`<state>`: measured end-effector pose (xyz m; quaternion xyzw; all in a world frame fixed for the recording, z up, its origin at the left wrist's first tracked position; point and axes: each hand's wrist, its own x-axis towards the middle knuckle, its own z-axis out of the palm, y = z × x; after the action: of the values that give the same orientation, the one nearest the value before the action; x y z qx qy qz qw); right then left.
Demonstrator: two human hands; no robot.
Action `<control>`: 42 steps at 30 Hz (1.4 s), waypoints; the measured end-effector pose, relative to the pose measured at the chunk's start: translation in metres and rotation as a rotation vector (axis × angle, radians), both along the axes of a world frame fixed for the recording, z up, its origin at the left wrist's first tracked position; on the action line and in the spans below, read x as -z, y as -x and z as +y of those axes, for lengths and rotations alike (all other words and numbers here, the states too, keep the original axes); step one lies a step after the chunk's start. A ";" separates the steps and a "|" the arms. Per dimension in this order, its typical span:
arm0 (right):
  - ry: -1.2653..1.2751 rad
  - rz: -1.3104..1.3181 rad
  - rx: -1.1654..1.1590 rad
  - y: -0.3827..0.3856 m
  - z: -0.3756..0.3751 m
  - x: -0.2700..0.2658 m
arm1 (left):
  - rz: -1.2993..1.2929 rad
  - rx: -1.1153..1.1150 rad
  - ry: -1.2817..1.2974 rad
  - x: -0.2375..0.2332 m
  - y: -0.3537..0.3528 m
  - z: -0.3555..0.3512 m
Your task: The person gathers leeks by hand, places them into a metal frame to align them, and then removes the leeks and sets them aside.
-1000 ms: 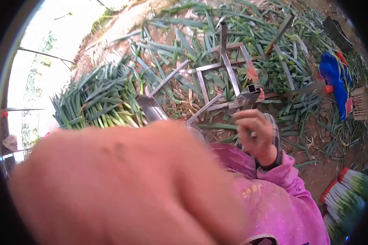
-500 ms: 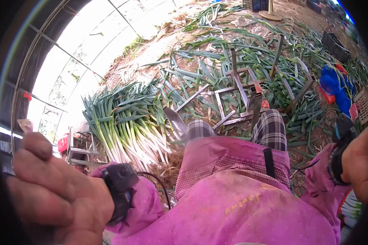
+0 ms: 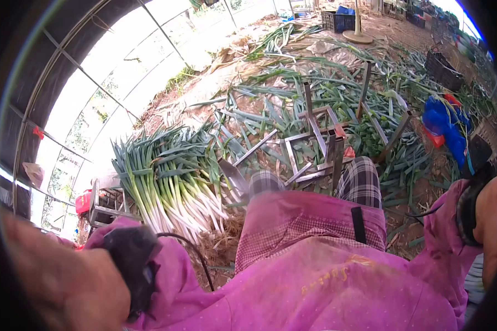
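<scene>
My left hand (image 3: 66,270) is raised at the lower left, smeared by motion, so its fingers cannot be made out. A black device (image 3: 130,259) is strapped on its wrist. My right hand (image 3: 492,215) is cut off by the right edge of the view, with its fingers hidden. Beyond my left hand lies a pile of leeks (image 3: 171,190), green leaves pointing away and white stems and roots towards me. Neither hand visibly touches it. A flat metal blade-like piece (image 3: 234,175) stands near my left knee.
A metal frame with upright posts (image 3: 316,132) stands before my knees. Loose green leaves (image 3: 276,99) litter the ground. Blue plastic (image 3: 444,124) lies at the right, near a dark crate (image 3: 444,71). Another crate (image 3: 338,22) stands far back. A small metal rack (image 3: 107,209) is at the left.
My left hand has moved lower and further left and blurred. My right hand has shifted slightly outward, showing less of it. The view has tilted up a little.
</scene>
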<state>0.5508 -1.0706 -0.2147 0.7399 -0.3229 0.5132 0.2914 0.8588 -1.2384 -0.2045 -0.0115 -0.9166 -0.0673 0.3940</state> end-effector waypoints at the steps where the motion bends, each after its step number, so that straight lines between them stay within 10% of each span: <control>1: 0.000 0.006 0.008 0.000 0.001 -0.005 | -0.002 -0.003 0.021 -0.006 -0.004 0.004; 22: -0.302 -0.158 0.091 0.013 -0.115 0.062 | -0.007 -0.173 0.237 -0.016 0.019 -0.001; 34: -0.088 -0.088 0.057 0.021 -0.056 0.016 | 0.255 0.012 0.447 -0.014 0.057 -0.015; 38: -0.017 -0.252 0.146 0.064 -0.061 0.019 | 0.398 -0.218 0.164 0.053 0.068 -0.101; 42: -0.560 -0.632 0.491 0.129 -0.184 0.157 | 0.002 -0.929 -0.584 0.288 0.035 -0.258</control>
<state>0.4219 -1.2546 -0.3719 0.4999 -0.6862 0.5222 0.0813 0.8235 -1.4968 -0.4930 0.5041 -0.7681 -0.1382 0.3698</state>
